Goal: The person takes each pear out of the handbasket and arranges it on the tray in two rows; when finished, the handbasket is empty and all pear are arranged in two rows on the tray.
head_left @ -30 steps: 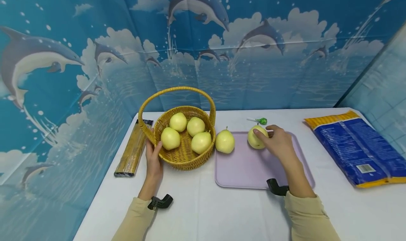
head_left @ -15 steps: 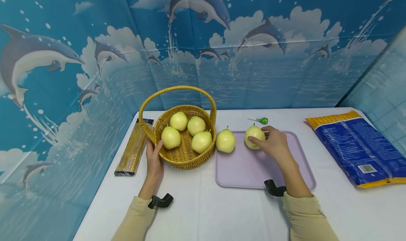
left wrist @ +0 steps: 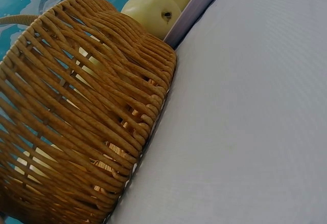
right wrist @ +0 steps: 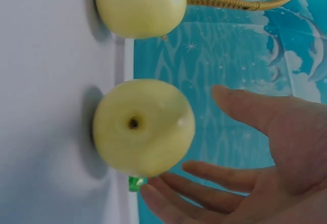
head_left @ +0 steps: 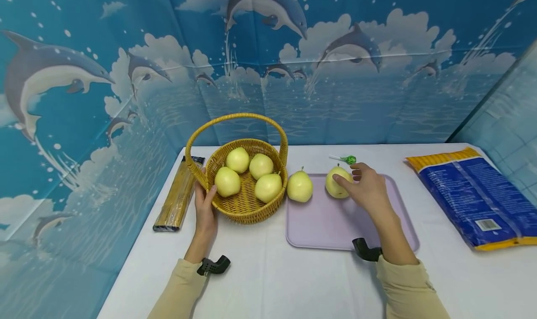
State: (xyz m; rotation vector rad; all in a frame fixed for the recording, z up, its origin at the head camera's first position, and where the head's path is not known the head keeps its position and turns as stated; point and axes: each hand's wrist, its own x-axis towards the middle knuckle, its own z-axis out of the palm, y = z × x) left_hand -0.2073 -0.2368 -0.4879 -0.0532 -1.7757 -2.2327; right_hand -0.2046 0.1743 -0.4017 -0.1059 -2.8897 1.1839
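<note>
My left hand (head_left: pixel 205 214) grips the left side of a round wicker basket (head_left: pixel 247 216), thumb at its rim and fingers along the outside, partly hidden by the handle. Several pale yellow-green pears (head_left: pixel 227 181) lie in the basket. On a lilac tray (head_left: pixel 327 225) to its right, one pear (head_left: pixel 299 186) stands by the tray's left edge and another pear (head_left: pixel 338 183) near its back edge. Beside this second pear is my right hand (head_left: pixel 369 188). In the right wrist view its thumb and fingers are spread, with the thumb apart from the pear (right wrist: pixel 145 127).
A green-wrapped lollipop (head_left: pixel 348 159) lies behind the tray. A long, flat gold-brown packet (head_left: pixel 178 197) is left of the basket. Farther right lies a large blue and yellow bag (head_left: pixel 474 193). A dolphin-print curtain (head_left: pixel 268 100) hangs behind the white-covered table (head_left: pixel 272 272).
The pear by my right hand shifted slightly left on the tray. My right hand moved left with it, then loosened and drew back right. The left hand stayed at the basket.
</note>
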